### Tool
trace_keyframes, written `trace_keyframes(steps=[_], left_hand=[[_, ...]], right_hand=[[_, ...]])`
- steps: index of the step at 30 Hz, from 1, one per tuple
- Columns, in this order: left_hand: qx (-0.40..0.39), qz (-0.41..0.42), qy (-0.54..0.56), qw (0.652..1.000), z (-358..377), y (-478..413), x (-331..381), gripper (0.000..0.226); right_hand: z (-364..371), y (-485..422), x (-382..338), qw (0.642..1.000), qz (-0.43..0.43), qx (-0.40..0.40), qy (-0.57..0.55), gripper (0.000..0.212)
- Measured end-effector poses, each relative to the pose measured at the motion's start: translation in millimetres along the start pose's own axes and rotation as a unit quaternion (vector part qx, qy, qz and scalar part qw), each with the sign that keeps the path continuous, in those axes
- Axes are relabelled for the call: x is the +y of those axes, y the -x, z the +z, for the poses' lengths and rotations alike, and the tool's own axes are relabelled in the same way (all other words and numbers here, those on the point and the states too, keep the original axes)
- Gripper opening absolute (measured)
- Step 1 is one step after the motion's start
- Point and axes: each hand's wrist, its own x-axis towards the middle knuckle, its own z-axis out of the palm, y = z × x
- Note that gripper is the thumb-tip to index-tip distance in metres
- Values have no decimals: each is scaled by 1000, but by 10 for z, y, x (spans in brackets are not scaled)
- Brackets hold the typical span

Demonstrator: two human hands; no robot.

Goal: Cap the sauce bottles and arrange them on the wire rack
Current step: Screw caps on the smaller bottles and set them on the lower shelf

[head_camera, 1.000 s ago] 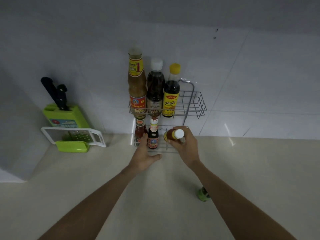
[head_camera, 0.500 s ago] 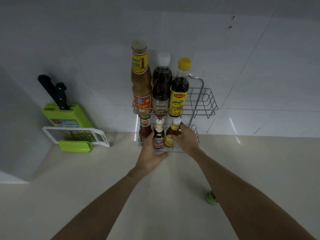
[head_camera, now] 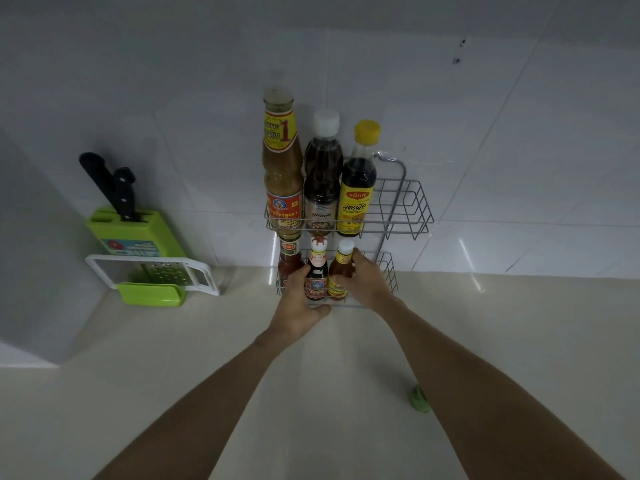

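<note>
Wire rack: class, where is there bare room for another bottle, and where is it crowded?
Free: the upper shelf right of the yellow-capped bottle; the lower shelf beyond the right hand. Crowded: the left side of both shelves, three bottles each.

You had before you a wire rack (head_camera: 408,209) of thin grey metal, glossy white wall tiles (head_camera: 519,168), a smooth, faintly shiny cream surface (head_camera: 173,393), clear shiny bottles with paper labels (head_camera: 355,209), and a green plastic knife block (head_camera: 138,233).
</note>
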Motion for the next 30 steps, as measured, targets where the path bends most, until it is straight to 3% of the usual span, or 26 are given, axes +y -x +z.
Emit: trace_keyframes(steps=[9,13,18,21,25,30], left_hand=[[-25,-14,4,1000,-52,75,142,90],[11,-3,-13,1000,-79,193,183,77],[42,26,-9,999,168,390,168,61],[-5,23,0,1000,447,559,179,56],[-107,10,-50,993,926,771,182,59],[-232,18,-118,965,1401,939,231,76]], right_hand=[[-58,104,-42,999,14,-19,26,44],[-190,281,-72,1000,17,-24,-7,52],[-657,628,202,995,8,64,-76,47],[-906,1012,482,991,13,114,-73,40],[-1010,1557,1033,989,58,134,-4,46],[-875,1949,1694,987,114,3,113,50]])
